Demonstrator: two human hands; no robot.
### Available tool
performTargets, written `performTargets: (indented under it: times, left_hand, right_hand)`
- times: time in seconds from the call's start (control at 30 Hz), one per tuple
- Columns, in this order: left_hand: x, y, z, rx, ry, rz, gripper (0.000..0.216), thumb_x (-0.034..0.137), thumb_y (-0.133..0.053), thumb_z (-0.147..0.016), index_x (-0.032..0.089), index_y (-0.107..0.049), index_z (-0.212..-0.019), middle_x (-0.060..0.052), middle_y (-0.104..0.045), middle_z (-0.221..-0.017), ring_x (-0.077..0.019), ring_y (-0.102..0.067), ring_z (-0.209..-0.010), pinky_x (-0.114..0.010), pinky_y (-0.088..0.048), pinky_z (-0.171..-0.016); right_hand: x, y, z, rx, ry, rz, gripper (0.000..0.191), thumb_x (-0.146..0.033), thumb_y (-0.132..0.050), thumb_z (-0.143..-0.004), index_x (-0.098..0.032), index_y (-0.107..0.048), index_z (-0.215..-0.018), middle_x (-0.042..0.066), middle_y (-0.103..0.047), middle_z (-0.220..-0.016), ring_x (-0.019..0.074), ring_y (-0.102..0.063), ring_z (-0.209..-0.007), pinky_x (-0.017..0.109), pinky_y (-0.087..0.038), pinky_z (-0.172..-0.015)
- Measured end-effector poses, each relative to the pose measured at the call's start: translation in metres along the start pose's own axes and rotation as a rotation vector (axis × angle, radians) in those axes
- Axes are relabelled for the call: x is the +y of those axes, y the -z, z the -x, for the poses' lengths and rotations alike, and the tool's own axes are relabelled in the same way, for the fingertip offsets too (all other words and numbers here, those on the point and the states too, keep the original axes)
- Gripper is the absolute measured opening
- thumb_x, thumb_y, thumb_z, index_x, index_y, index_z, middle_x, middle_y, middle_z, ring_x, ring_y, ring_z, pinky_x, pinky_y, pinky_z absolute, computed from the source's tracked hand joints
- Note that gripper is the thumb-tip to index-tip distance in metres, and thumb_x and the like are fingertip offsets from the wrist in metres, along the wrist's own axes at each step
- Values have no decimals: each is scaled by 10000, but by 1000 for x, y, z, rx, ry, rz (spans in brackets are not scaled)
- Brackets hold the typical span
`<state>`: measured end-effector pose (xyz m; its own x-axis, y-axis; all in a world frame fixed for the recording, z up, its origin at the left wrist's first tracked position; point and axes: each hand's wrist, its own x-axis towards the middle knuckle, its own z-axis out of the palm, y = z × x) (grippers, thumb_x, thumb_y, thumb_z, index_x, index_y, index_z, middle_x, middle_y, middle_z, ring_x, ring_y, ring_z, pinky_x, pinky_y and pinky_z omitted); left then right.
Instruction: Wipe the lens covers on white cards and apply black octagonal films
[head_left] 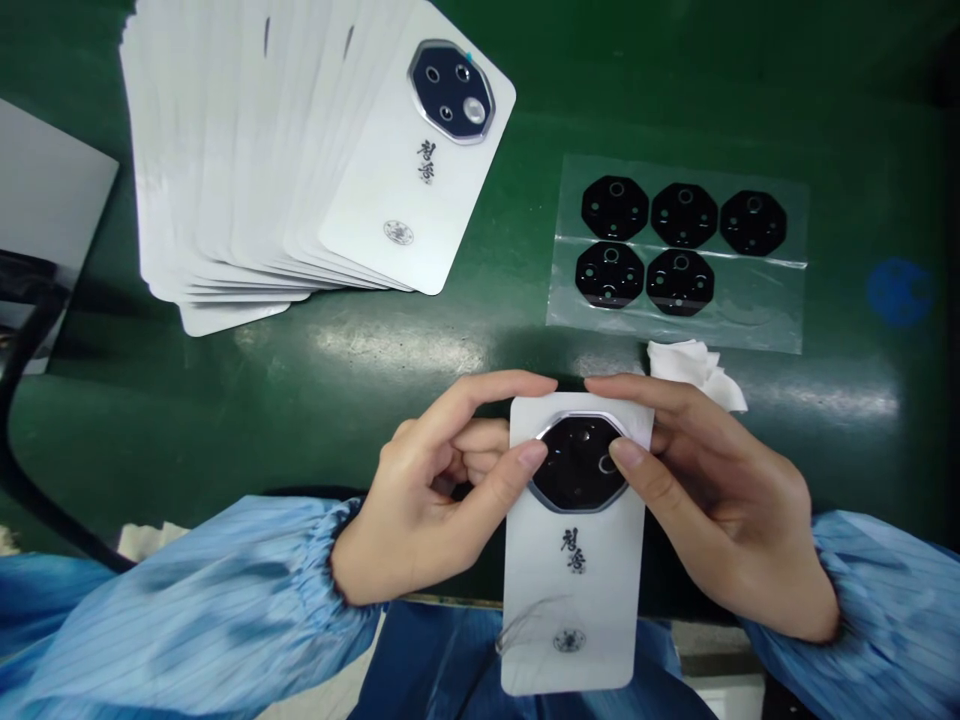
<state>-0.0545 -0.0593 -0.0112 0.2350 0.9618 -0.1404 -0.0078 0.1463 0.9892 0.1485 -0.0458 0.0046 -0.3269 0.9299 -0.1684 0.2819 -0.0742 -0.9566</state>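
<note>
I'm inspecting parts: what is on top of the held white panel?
A black octagonal piece in a silver rim, dark lettering and an emblem. The thumbs cover some rim; whatever lies beneath the piece is hidden.

The white panel (574, 600) is smooth with a soft sheen, plastic or glass by its look, its dark print lying flat on the surface. Its octagonal plate (574, 465) is glossy black, like glass, framed by a bright, metallic-looking silver rim (577, 511). The fanned stack of panels (247, 170) has the same smooth white finish. The film sheet (761, 310) is clear, shiny plastic, creased across the middle; the black octagons (615, 208) on it gleam. The crumpled white wipe (697, 375) looks matt — cloth or paper, hard to tell. The green tabletop (847, 450) is smooth and semi-glossy — streaked with reflections. The blue sleeves (210, 590) are thin, wrinkled cloth with gathered cuffs.
</note>
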Motion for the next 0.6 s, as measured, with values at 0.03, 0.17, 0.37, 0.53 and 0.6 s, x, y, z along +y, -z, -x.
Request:
performTargets:
  times: [0.03, 0.17, 0.37, 0.53, 0.6]
  left_hand:
    - [0, 0, 0, 3, -1, -10, 330, 133, -559, -946, 266, -545, -1247, 90, -464, -539, -45, -290, -447, -147, -251, -408]
    - [2, 0, -3, 61, 21, -16, 269, 164, -567, -948, 233, -549, -1208, 71, -581, -568, -30, -368, -417, -104, -310, -404]
    - [-1, 4, -2, 141, 81, -27, 344, 245, -679, -890, 274, -511, -1189, 31, -731, -779, -105, -688, -629, -141, -579, -578]
    - [-7, 11, -3, 57, 113, -162, 446, 410, -648, -899, 247, -490, -1282, -42, -749, -983, -200, -741, -816, -280, -656, -734]
    - [-7, 11, -3, 43, 109, -225, 415, 461, -635, -896, 209, -549, -1215, -60, -741, -1014, -204, -738, -832, -284, -654, -747]
  right_hand:
    - [0, 0, -1, 1, -4, -17, 292, -213, -556, -985, -305, -592, -1260, 7, -697, -919, 121, -635, -613, 221, -491, -453]
    - [3, -3, -5, -29, -44, -211, 408, -180, -571, -963, -298, -472, -1340, 14, -681, -1094, 139, -693, -836, 210, -571, -613]
    - [5, -11, -6, -80, -77, -306, 604, -198, -651, -875, -226, -337, -1391, 22, -705, -960, 158, -685, -765, 250, -558, -617]
    - [-5, 45, 17, 257, 13, -180, 497, -388, -732, -821, -187, -521, -1223, 18, -725, -865, 181, -701, -713, 273, -581, -581]
    - [-9, 88, 44, 463, 18, -88, 478, -388, -773, -800, -188, -564, -1180, 42, -735, -909, 187, -708, -731, 279, -586, -611]
